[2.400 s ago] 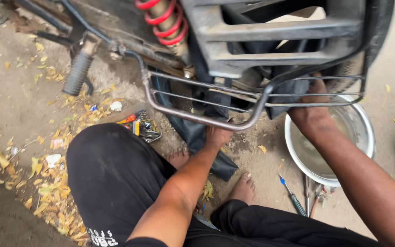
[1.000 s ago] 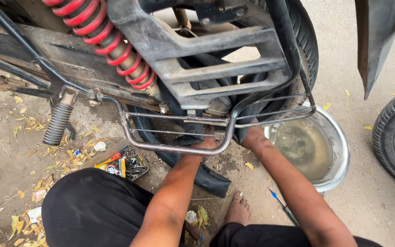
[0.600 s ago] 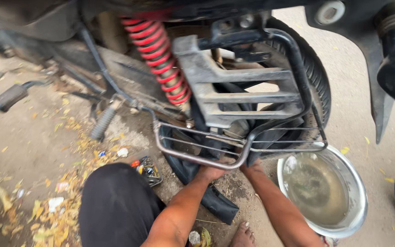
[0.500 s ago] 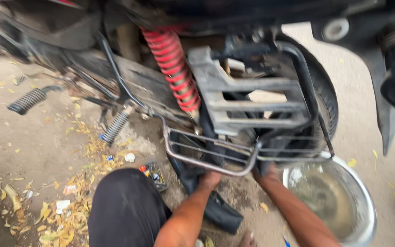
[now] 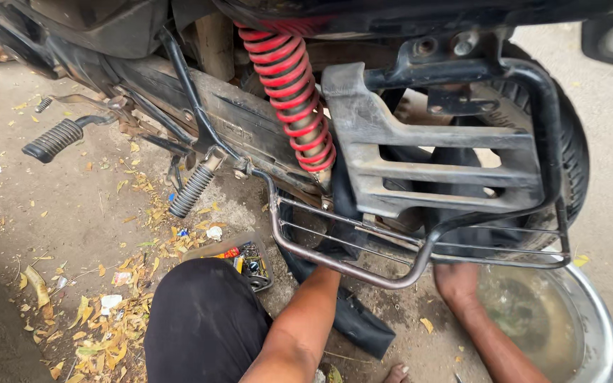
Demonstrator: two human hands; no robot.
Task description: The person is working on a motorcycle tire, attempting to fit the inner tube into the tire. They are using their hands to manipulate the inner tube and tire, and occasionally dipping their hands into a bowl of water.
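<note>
A motorcycle stands over me, with a red coil spring (image 5: 291, 92) and a grey metal side guard (image 5: 420, 177) beside the rear tyre (image 5: 575, 163). Both my arms reach up under the guard's lower rail (image 5: 349, 268). Of my left hand (image 5: 326, 274) only the wrist shows; its fingers are hidden behind the rail, next to a black rubber tube (image 5: 355, 320) that hangs down to the ground. My right hand (image 5: 455, 284) is under the rail too, close to the tyre and above a steel basin (image 5: 601, 333) of murky water; its fingers are hidden.
My bent knee in black trousers (image 5: 203, 323) is at the bottom. A small open box of bits (image 5: 246, 259) lies on the dirt. Two ribbed footpegs (image 5: 54, 140) (image 5: 191, 190) stick out on the left. Dry leaves litter the ground.
The view has swung up and left, showing more of the motorcycle's frame and spring. My right hand dropped from the guard's rail to below it. Both hands now stay under the guard.
</note>
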